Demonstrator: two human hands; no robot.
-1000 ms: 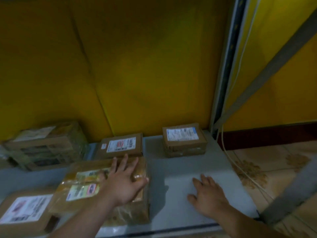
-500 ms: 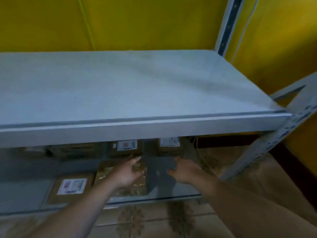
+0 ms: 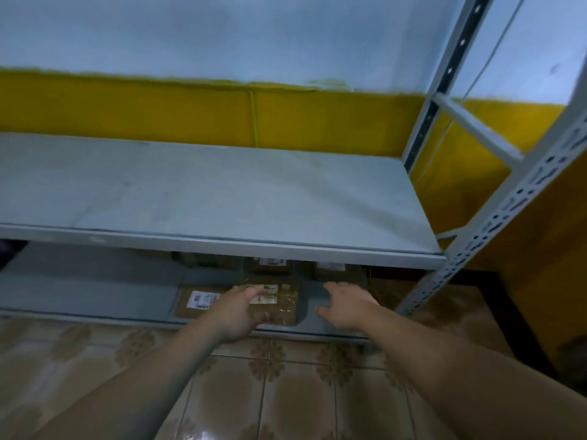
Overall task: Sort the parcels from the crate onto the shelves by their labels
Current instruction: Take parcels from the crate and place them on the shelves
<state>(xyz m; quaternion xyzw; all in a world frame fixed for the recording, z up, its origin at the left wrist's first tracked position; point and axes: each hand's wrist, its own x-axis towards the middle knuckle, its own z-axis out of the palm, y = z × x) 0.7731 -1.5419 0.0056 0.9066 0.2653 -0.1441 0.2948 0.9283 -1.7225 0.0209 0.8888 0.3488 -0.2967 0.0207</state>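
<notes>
Left hand (image 3: 243, 312), right hand (image 3: 346, 308) farther back

Matt grey-painted metal shelf (image 3: 222, 198); brown cardboard parcel wrapped in glossy clear tape (image 3: 282, 304); shiny beige patterned ceramic floor tiles (image 3: 295, 398).

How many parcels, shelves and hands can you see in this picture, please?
Parcels: 5, some partly hidden
Shelves: 2
Hands: 2
Total: 9

Wall (image 3: 158, 112) yellow below, white above; glossy brown patterned floor tiles (image 3: 301, 401).
</notes>
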